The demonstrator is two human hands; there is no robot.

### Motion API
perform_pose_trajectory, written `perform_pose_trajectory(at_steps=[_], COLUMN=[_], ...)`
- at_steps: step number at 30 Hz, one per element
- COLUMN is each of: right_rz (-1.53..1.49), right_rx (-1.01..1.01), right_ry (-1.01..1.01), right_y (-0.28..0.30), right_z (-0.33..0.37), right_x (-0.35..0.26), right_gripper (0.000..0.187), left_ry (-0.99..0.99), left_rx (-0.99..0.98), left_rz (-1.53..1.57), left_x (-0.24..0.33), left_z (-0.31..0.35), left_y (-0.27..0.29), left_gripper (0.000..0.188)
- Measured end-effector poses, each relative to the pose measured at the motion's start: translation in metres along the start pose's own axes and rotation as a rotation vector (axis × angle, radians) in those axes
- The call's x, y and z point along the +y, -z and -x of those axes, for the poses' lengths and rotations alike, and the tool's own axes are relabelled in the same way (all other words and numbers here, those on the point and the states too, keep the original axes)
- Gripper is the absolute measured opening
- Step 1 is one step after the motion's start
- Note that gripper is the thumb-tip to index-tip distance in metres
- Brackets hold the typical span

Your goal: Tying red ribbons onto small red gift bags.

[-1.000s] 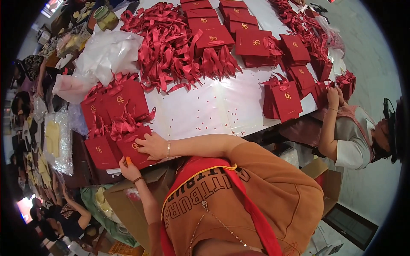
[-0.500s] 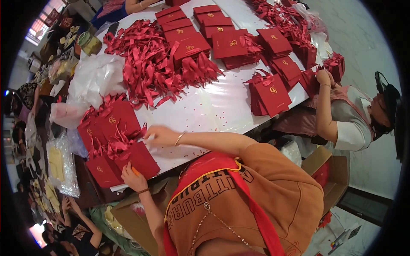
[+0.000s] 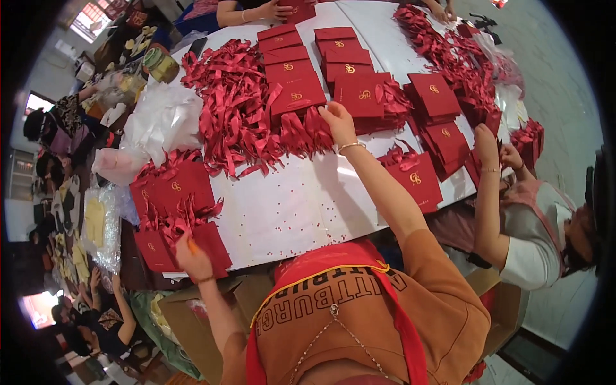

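Observation:
My left hand [image 3: 192, 262] is closed around a small orange stick-like tool [image 3: 192, 246], mostly hidden by the fingers. It rests at the red gift bags [image 3: 215, 242] by the table's near left edge, whose red ribbon handles [image 3: 183, 218] lie over them. Stretched far across the table, my right hand [image 3: 339, 125] has its fingers slightly apart at the near corner of a stack of red gift bags [image 3: 295, 86] with gold emblems. Loose ribbon handles [image 3: 301, 135] hang just left of it. Nothing shows in that hand.
A heap of red ribbons [image 3: 234, 109] lies left of the stacks. More bag stacks [image 3: 433, 96] stand to the right, where a co-worker's hands [image 3: 487, 144] handle bags. Another person's hand [image 3: 276, 11] holds a bag at the far edge. White plastic [image 3: 163, 119] lies left; cardboard boxes [image 3: 253, 295] stand below.
My right hand has moved from the near left bags away to the far stack. My left hand has stayed by the near bags, shifting slightly up and left. The view has shifted.

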State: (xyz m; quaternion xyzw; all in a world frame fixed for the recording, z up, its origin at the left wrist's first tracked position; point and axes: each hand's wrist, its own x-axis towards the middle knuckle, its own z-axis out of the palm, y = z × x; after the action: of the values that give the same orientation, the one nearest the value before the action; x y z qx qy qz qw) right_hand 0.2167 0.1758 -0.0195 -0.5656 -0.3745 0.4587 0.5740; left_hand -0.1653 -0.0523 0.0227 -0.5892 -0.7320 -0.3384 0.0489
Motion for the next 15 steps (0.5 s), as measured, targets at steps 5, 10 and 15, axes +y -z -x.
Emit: perform_pose_trajectory(at_steps=[5, 10, 15], right_rz=[0.088, 0.162, -0.212], right_rx=[0.048, -0.071, -0.298], right_ry=[-0.044, -0.189, -0.548], right_y=[-0.015, -0.037, -0.016], right_z=[-0.055, -0.056, -0.058], right_x=[0.037, 0.044, 0.015], right_gripper=[0.074, 0.074, 0.031], left_ry=[-0.141, -0.436, -0.174], left_rx=[-0.293, -0.227, -0.346], left_rz=[0.664, 0.469, 0.306], left_x=[0.143, 0.197, 0.231], left_z=[-0.08, -0.124, -0.109], left_y=[-0.113, -0.216, -0.223], left_gripper=[0.024, 0.035, 0.022])
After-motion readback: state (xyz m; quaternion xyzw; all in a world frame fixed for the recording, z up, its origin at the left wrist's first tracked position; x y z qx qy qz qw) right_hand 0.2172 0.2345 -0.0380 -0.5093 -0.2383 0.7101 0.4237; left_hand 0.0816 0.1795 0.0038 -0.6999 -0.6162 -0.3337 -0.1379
